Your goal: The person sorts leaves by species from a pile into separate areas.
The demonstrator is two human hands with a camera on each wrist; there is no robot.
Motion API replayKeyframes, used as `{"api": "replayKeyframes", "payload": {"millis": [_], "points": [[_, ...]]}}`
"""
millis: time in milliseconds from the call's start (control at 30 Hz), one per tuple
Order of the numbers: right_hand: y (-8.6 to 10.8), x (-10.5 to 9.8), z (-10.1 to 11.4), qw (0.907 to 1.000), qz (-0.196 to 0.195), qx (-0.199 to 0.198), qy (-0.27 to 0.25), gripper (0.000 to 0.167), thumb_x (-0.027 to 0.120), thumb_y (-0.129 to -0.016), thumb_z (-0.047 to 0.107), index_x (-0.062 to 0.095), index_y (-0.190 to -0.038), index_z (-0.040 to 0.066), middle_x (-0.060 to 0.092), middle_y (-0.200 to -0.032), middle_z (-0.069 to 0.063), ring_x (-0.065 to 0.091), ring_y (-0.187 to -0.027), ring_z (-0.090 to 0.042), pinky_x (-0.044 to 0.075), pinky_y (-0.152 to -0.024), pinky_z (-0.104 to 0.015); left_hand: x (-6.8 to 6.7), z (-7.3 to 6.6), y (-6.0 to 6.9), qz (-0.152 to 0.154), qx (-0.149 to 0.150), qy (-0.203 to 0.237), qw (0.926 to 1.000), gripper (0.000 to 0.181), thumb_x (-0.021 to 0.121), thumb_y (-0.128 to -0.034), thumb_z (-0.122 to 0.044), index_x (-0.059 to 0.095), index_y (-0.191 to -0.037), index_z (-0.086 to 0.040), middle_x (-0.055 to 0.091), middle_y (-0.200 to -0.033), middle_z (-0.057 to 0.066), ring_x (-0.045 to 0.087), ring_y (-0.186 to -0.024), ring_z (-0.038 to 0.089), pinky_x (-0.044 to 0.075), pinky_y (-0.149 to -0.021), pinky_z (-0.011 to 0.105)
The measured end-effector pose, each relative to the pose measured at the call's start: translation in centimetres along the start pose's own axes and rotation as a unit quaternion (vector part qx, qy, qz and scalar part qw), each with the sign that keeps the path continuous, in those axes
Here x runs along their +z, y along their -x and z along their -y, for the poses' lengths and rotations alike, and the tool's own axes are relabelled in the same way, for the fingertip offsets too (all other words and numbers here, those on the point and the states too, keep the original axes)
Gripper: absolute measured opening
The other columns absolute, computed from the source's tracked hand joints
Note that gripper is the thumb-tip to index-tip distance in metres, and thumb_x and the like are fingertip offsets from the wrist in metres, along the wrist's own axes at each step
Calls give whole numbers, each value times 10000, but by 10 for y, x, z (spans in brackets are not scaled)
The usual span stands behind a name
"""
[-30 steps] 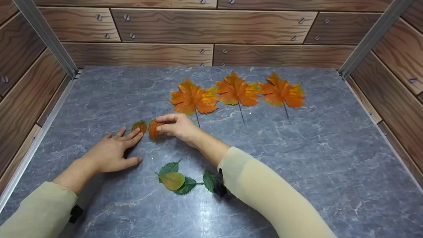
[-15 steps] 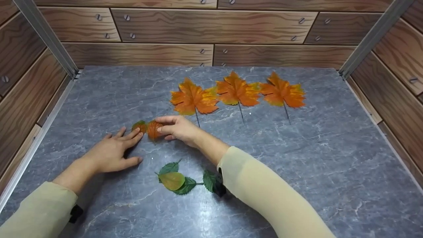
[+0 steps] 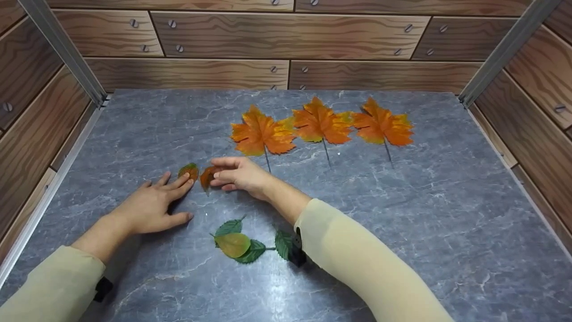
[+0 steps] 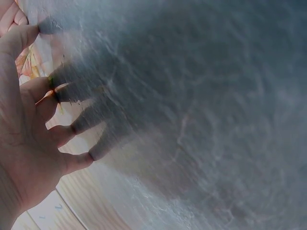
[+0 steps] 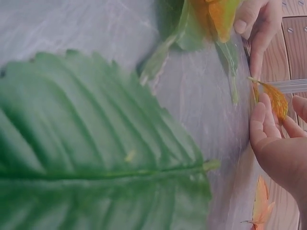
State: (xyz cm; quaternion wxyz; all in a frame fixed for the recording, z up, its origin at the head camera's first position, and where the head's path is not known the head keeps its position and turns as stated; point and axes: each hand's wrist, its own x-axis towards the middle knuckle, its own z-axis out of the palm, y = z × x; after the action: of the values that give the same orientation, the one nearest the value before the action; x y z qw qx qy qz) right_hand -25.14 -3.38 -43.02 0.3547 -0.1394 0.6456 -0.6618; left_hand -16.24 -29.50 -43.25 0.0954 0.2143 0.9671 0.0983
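Observation:
My left hand (image 3: 149,206) lies spread on the table, its fingertips pressing a small orange-green leaf (image 3: 190,169). In the left wrist view, the straight fingers of that hand (image 4: 36,124) touch the surface. Just right of that leaf, my right hand (image 3: 243,176) pinches a second small orange leaf (image 3: 206,179) between thumb and fingers. A narrow gap parts the two leaves. From the right wrist view, the pinched leaf (image 5: 277,99) looks curved and tilted up at the fingertips. The fingers hide part of both leaves.
Three orange maple leaves (image 3: 262,132) with dark stems form a row at the back. Nearer, a yellow-green leaf (image 3: 233,245) lies over green leaves (image 3: 251,252); another green leaf (image 3: 283,243) sits beside the right wrist. Wood-patterned walls (image 3: 286,36) enclose the grey table (image 3: 424,214).
The leaf in my right hand was flatter and close against the left leaf half a second ago; now it is tipped, narrower to see and slightly apart. My left hand has stayed still.

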Motion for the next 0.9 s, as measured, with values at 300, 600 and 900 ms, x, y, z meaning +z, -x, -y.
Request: {"api": "replayKeyframes", "payload": {"millis": [300, 600, 900], "points": [[2, -2, 0, 10000, 50, -3, 0, 512, 571, -1093, 48, 473, -1595, 31, 585, -1491, -165, 675, -1263, -327, 562, -1018, -384, 0, 0, -1, 14, 9, -49, 10000, 875, 578, -1004, -669, 374, -1662, -128, 335, -1699, 126, 294, -1505, 569, 270, -1095, 832], [8, -7, 2, 9997, 74, 85, 219, 507, 581, -1095, 74, 486, -1593, 52, 605, -1491, -141, 683, -1251, -306, 559, -1024, -409, 0, -1, -1, 27, -30, -45, 10000, 878, 579, -1002, -673, 375, -1661, -130, 333, -1699, 125, 295, -1505, 567, 267, -1104, 825], [20, -19, 6, 9987, 68, 153, 478, 486, 631, -1073, 91, 550, -1552, 65, 614, -1494, -150, 684, -1248, -302, 554, -1028, -416, 0, -1, 0, -41, 18, -3, 10000, 870, 581, -1008, -658, 375, -1659, -118, 330, -1701, 118, 293, -1507, 562, 273, -1102, 823]]}}
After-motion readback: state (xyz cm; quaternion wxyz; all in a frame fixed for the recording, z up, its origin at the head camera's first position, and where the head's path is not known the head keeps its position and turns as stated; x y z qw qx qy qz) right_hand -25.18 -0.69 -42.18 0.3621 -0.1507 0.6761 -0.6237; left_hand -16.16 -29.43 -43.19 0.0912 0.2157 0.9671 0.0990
